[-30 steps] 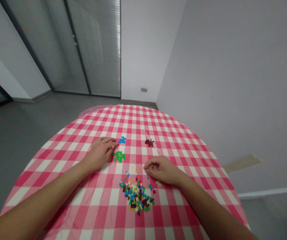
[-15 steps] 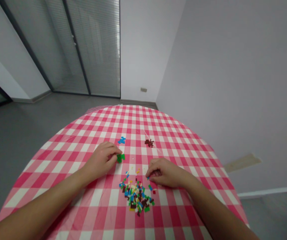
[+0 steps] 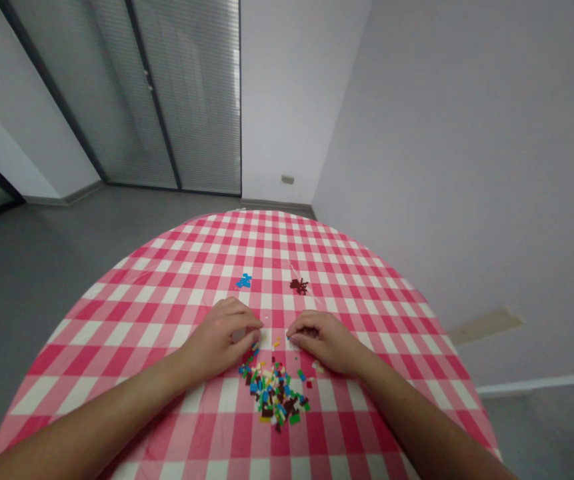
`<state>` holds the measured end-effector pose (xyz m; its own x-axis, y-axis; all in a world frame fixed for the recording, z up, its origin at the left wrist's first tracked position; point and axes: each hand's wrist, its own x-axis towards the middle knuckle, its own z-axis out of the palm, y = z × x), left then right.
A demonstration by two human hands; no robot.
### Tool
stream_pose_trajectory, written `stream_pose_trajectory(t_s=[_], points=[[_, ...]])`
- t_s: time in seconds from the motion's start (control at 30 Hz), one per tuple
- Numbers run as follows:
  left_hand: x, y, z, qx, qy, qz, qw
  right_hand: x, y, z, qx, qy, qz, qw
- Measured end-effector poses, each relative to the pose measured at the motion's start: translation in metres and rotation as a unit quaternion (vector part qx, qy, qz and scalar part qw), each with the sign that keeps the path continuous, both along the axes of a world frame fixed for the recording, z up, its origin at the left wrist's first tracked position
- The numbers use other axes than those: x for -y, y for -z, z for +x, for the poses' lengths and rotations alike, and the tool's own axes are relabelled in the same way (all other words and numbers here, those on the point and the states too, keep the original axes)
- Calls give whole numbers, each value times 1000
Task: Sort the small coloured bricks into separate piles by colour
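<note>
A person's bare hands work over a table spread with a red-and-white checked tablecloth (image 3: 377, 333), a mixed pile (image 3: 277, 393) of tiny coloured pieces lying at the lower centre of the frame; the left hand (image 3: 224, 335), just left of centre, is bent palm down beside the pile's upper left edge, thumb and forefinger curved toward each other with a gap behind their tips; whether anything is pinched there cannot be told. The right hand (image 3: 329, 339), right of centre, is apart from the left, its thumb and fingertips closed on a small blue piece (image 3: 289, 338); a few loose bits are scattered below it, near the pile's upper right. The pile mixes blue, green, white, yellow, red and dark brown; farther up the cloth, near the middle of the frame, sit a cluster of blue pieces (image 3: 244, 281), above the left hand, and a cluster of dark brown pieces (image 3: 298, 287), above the right, the two well apart. A glass partition (image 3: 201, 120) with blinds fills the upper left; a pale wall (image 3: 467, 167) spans the right, and grey floor (image 3: 91, 260) shows at left.
</note>
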<state>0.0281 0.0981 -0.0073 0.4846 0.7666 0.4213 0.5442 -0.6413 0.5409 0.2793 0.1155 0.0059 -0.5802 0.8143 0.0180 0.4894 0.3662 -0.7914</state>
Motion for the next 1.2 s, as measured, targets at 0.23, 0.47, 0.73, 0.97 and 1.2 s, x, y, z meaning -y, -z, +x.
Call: stream_pose_trajectory(t_s=[0.23,0.47,0.73,0.97,1.2], points=[[8,-2,12,38,22,-19,999,11,2,-15,-128,43,-72,988],[11,1,16,52,38,-18,998,19,0,-23,-160,40,-112,980],[11,1,16,66,49,5,997,18,5,-23,-181,53,-139,972],[9,4,17,70,65,14,995,17,10,-24,-185,55,-150,970],[9,3,17,67,73,6,995,18,7,-25,-158,73,-124,977]])
